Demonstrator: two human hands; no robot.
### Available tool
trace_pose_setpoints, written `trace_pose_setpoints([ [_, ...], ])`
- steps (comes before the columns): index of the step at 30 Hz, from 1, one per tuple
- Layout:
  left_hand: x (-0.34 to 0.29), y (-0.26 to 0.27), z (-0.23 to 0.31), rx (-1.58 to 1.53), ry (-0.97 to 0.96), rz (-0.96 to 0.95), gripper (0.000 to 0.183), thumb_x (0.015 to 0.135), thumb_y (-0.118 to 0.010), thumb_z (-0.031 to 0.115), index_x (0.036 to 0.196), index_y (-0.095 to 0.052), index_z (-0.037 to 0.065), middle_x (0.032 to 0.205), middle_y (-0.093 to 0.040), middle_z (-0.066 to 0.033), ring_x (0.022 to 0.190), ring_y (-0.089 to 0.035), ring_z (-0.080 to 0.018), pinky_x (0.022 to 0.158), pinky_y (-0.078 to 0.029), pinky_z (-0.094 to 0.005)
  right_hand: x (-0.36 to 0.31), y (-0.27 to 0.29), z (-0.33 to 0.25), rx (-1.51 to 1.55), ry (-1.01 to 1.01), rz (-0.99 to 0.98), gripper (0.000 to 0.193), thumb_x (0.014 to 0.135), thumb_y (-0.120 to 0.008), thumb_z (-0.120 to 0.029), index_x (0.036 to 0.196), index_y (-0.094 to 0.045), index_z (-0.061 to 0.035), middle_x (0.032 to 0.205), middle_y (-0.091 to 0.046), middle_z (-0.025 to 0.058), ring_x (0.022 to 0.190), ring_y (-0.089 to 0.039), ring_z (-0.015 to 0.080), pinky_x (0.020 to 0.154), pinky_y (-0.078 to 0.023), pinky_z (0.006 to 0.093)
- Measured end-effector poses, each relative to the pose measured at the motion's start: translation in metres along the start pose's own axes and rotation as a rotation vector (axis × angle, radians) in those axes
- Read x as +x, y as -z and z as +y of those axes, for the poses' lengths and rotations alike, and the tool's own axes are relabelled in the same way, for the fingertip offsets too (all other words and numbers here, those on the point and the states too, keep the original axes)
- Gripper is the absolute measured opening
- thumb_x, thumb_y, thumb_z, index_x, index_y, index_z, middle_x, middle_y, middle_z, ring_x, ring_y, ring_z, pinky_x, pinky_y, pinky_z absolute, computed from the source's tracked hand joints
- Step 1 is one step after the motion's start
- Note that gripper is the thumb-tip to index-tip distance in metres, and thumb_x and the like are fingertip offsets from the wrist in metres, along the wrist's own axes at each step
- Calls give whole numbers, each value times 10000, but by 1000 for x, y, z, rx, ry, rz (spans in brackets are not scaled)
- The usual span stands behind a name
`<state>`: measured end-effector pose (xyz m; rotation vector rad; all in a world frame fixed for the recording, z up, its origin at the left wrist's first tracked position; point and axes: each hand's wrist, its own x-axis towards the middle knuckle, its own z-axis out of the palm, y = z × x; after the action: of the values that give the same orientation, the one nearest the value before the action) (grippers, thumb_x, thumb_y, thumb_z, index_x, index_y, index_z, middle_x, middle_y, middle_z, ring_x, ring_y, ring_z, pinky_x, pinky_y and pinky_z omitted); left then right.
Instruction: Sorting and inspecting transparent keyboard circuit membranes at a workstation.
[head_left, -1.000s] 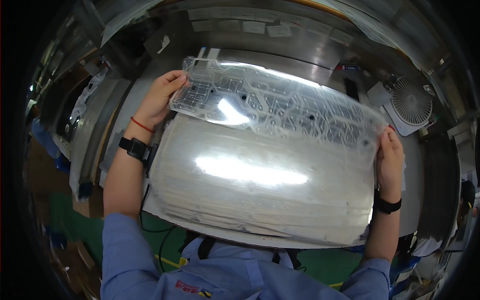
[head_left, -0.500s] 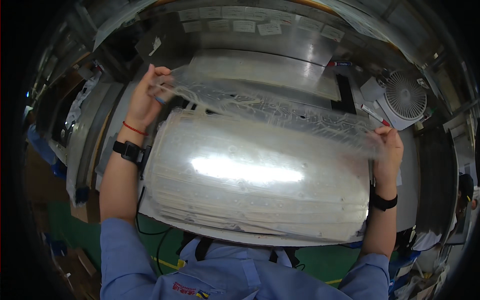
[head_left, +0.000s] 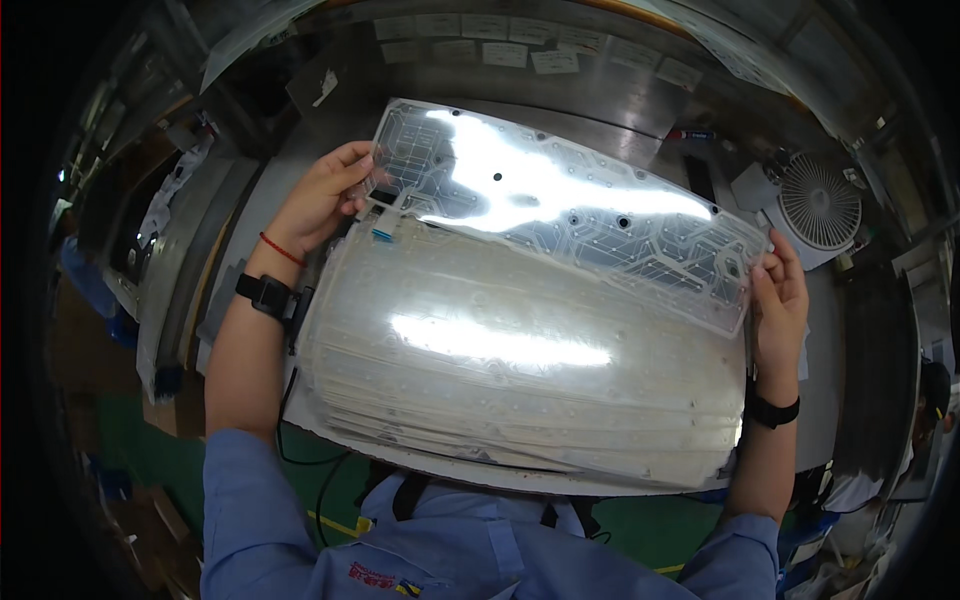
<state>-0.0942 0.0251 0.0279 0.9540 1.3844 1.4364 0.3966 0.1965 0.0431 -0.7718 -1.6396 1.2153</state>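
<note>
A clear plastic sheet printed with circuit traces (head_left: 655,250), a keyboard membrane by its look, is stretched between my two hands. My left hand (head_left: 335,190) pinches its left end, and my right hand (head_left: 782,300) grips its right end between thumb and fingers. Glare covers the sheet's upper middle, and a small blue tab (head_left: 382,235) shows at its lower left. Below and nearer to me lies a thick stack of similar translucent sheets (head_left: 480,390), its near edges slightly fanned. The held sheet overlaps the stack's far edge.
A small white fan (head_left: 820,205) stands at the right, beyond my right hand. A marker pen (head_left: 690,134) lies at the back of the metal bench. Paper labels (head_left: 505,54) line the back panel. A black cable (head_left: 285,420) hangs by the table's left front edge.
The sheet was blurred and tilted edge-on; now it faces me more flatly, with its traces visible. My left hand has shifted right, and its grip is clearer.
</note>
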Motion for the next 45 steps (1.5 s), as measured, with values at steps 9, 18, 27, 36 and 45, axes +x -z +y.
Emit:
trace_pose_setpoints([
  [9,4,0,-2,-272,-63,162,467,999,-463,174,1386,-340,-56,1303,-514,-201,1099,-592,-209,902,-528,-251,-3,3,3,-243,-237,-143,292,923,-599,-144,1187,-588,-21,946,-622,19,842,-552,83,770,-439,228],
  [18,0,3,0,-156,-21,72,392,999,-473,215,1295,-471,-42,1206,-587,-167,1008,-619,-183,858,-539,-259,-7,-1,-3,-300,-156,-238,132,883,-646,-97,972,-653,1,894,-614,3,833,-554,80,781,-428,213],
  [27,-2,5,-2,-213,-18,-115,352,962,-535,157,1257,-519,-36,1069,-659,-123,856,-653,-118,770,-547,-225,-5,1,1,-209,7,-57,129,913,-634,-98,990,-651,4,908,-626,1,830,-541,68,770,-415,199],
  [36,-6,-2,3,-54,-13,-85,373,890,-640,88,1242,-556,-2,1004,-672,-56,831,-631,-96,764,-531,-222,-3,5,7,-222,-39,-94,133,916,-630,-97,1000,-653,4,922,-637,3,827,-552,74,767,-427,210],
  [45,-8,-4,3,-21,-42,-88,266,947,-567,162,1163,-597,8,953,-665,-20,708,-557,-37,622,-461,-171,-2,5,8,-165,-42,-25,142,930,-611,-110,1015,-642,-1,912,-626,7,833,-541,66,760,-419,201],
])
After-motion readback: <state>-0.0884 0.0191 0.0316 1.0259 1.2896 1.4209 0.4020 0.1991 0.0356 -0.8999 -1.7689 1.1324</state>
